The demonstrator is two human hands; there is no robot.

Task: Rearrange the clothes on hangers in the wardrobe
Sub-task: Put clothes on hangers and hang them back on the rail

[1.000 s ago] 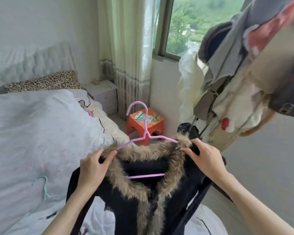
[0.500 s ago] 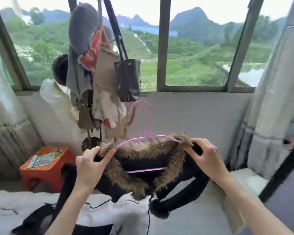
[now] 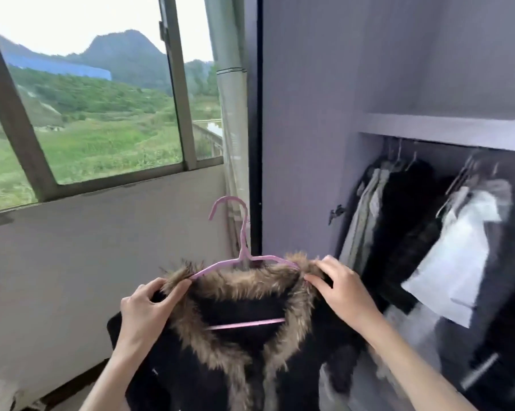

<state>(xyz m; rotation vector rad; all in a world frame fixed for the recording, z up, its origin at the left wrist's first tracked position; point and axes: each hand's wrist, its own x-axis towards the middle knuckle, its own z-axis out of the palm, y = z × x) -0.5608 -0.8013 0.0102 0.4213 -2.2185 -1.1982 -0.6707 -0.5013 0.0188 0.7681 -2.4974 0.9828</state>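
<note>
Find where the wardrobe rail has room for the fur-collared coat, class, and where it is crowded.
A dark gap shows between the black garments and the white garment. Both clusters look packed. The left hand and right hand hold the coat on its pink hanger.

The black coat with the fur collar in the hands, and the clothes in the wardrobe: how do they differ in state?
The black coat is outside the wardrobe, held up by the left hand and right hand; the hanging clothes are inside, untouched. The coat's pink hanger has its hook free in the air; theirs go up under the shelf. The coat faces the camera; they show mostly their edges. All are on hangers.
</note>
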